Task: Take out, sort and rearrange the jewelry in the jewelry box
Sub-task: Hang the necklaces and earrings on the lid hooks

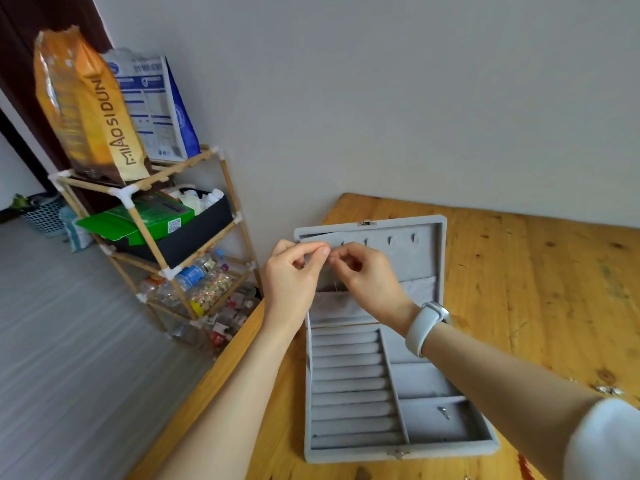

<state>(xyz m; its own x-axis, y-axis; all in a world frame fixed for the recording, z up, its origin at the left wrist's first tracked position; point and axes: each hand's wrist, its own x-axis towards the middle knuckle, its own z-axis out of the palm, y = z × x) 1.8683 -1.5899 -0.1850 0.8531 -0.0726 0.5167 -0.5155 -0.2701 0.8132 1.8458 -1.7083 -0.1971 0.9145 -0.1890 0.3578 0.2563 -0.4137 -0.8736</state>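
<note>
Left hand (294, 271) and right hand (363, 275), fingertips pinched together on a thin, barely visible chain (335, 284), work before the raised lid of the open grey velvet jewelry box (429, 379) at the wooden counter's (540, 289) left edge. Step, apparently: hanging or unhooking the chain; next calls for fine fingertip control.

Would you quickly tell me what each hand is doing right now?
Left hand: pinching a thin chain.
Right hand: pinching the same chain.
</note>
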